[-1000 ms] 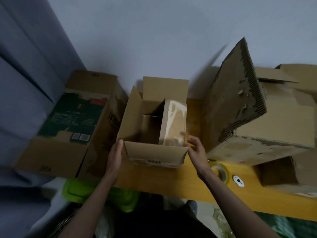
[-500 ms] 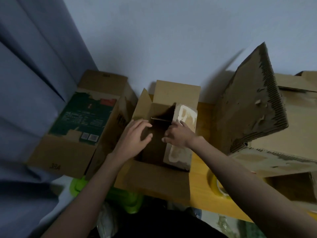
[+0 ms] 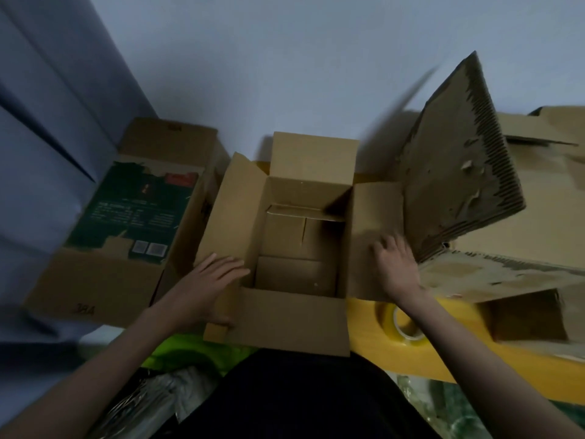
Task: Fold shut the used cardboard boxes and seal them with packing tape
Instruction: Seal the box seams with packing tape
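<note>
Right now the left hand (image 3: 207,288) lies flat, fingers straight and together, pressing on the left flap (image 3: 226,229) of the open cardboard box (image 3: 296,321), with the thumb down near the box's front left corner; it grips nothing. Across the opening, the right hand (image 3: 397,267) rests on the right flap (image 3: 375,217), fingers spread and slightly bent, pushing that flap outward and flat; it too holds nothing, though the fingertips are a little blurred. Between the two hands the box stands with all four flaps spread, the far flap (image 3: 313,155) upright against the wall (image 3: 285,58) and the near flap (image 3: 291,321) hanging toward the person; inside, the bottom flaps show a seam. Just below the right wrist a roll of packing tape (image 3: 400,323) lies flat on the yellow table (image 3: 459,359), partly hidden by the forearm. Beyond the right hand, just beside its fingers, a large worn box (image 3: 506,217) sits with a torn, ragged flap (image 3: 456,185) raised. Out past the left hand a box with a green printed panel (image 3: 133,210) lies on its side near a grey curtain (image 3: 41,122). Beneath the left forearm something bright green (image 3: 186,350) shows below the table edge
</note>
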A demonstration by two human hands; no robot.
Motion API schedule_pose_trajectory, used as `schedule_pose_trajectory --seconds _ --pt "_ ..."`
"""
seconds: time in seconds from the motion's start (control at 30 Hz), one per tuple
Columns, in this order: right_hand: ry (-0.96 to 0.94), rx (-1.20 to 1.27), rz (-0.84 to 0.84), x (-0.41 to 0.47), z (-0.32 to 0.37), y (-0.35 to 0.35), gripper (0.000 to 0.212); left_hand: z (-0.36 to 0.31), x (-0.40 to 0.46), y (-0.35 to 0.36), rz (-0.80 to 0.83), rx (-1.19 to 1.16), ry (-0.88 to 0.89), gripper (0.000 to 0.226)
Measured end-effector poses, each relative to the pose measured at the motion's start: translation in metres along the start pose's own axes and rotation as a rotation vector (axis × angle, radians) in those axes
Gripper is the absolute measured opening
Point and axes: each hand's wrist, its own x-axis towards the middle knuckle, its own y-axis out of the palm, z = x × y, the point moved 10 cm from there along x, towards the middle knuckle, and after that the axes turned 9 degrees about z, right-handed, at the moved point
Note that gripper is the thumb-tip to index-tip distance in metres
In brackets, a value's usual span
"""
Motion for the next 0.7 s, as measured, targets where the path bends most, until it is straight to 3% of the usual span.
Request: schedule_pose_trajectory --seconds 0.13,0.27,0.33,0.43,0.53,0.7 --pt "-0.011 0.211 0.107 0.011 -0.005 0.011 0.052 0.01 0.006 -0.005 0.081 0.041 0.046 0.116" --pt "0.006 0.266 0.162 0.019 -0.007 0.014 0.049 0.008 0.005 -0.004 0.022 0.026 0.091 0.112" --pt "0.011 0.279 0.168 0.024 -0.007 0.01 0.046 0.014 0.004 -0.011 -0.033 -0.129 0.067 0.101" --pt "0.029 0.321 0.132 0.033 -0.006 -0.005 0.044 0.031 0.003 -0.03 -0.119 -0.549 -0.033 0.081" --pt "0.025 0.448 0.068 0.051 0.001 -0.029 0.048 0.035 0.023 -0.045 -0.213 -0.731 -0.129 0.084" --pt "0.054 0.951 0.013 0.106 0.008 -0.068 0.055 0.029 0.059 -0.058 -0.348 -0.408 -0.287 0.085"
